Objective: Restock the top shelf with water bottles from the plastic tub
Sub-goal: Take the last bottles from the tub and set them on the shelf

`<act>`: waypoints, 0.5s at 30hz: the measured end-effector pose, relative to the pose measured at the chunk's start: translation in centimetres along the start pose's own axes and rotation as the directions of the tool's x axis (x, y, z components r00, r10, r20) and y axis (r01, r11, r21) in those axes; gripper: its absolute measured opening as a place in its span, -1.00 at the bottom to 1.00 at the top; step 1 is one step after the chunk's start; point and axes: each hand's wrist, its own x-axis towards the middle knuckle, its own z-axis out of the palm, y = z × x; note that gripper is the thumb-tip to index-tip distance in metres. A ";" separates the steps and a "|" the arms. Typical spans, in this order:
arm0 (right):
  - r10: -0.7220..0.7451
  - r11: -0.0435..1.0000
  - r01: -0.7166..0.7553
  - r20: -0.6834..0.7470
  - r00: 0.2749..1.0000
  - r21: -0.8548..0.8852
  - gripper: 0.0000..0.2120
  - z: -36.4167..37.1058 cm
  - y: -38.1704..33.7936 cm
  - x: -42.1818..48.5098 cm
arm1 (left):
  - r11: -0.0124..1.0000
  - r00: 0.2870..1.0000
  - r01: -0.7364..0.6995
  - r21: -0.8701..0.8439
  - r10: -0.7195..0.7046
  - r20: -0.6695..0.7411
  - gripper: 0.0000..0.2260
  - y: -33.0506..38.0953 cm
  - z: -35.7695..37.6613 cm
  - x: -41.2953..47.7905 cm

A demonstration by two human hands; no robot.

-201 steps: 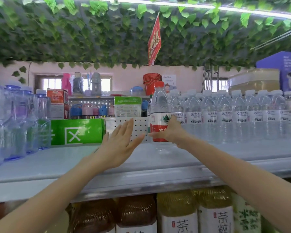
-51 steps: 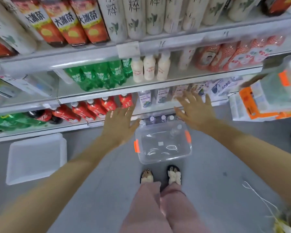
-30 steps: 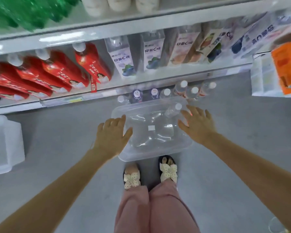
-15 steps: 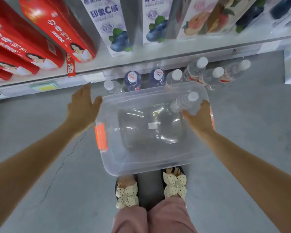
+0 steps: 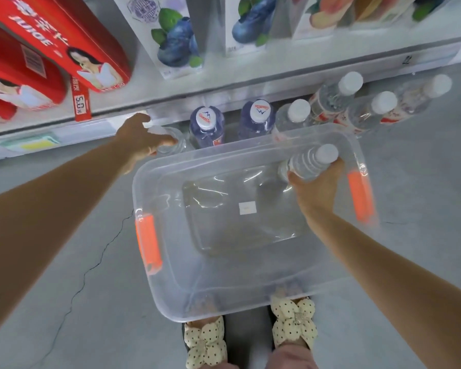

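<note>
One clear tub [image 5: 171, 275] with two orange handles [image 5: 148, 241] sat on the floor [image 5: 64, 302] before the bottom shelf [image 5: 250, 73]. A single water bottle [image 5: 308, 162] was in it, at its far right corner, and seven more stood on the floor just behind the tub, five clear bottles [image 5: 378, 107] and two blue bottles [image 5: 206, 126]. The right hand [image 5: 317, 190] gripped the water bottle just below its white cap, fingers curled round it, while the left hand [image 5: 140, 137], past the tub's far left corner, had fingers and thumb closed over the top of the leftmost clear bottle [image 5: 175, 145].
</note>
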 end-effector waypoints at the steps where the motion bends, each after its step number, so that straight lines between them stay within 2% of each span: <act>1: -0.012 1.000 0.012 -0.009 1.000 0.004 -0.25 0.1 0.2 0.2 | 1.000 1.000 -0.001 0.008 0.001 -0.013 -0.30 -0.4 0.1 0.3; 3: -0.017 1.000 0.017 0.005 1.000 0.005 -0.35 0.2 0.5 0.5 | 0.999 0.999 -0.011 0.043 0.012 -0.039 -0.29 -1.2 0.6 0.7; 5: -0.021 1.000 0.022 0.049 0.999 -0.010 -0.37 0.3 0.8 0.9 | 0.997 0.998 -0.036 0.075 0.039 -0.046 -0.36 -1.6 1.1 0.9; 8: -0.026 0.999 0.028 0.098 0.995 -0.017 -0.32 0.7 1.0 1.5 | 0.996 0.998 -0.052 0.069 0.050 0.031 -0.41 -1.8 1.5 1.3; 11: -0.024 0.999 0.029 0.128 0.991 -0.037 -0.31 0.6 1.0 1.9 | 0.985 0.987 -0.136 0.106 0.125 0.100 -0.41 -1.4 1.5 1.8; 15: -0.013 0.999 0.020 0.158 0.987 -0.042 -0.38 -0.3 0.8 2.2 | 0.947 0.971 -0.238 0.217 0.236 0.039 -0.53 -0.3 2.0 1.5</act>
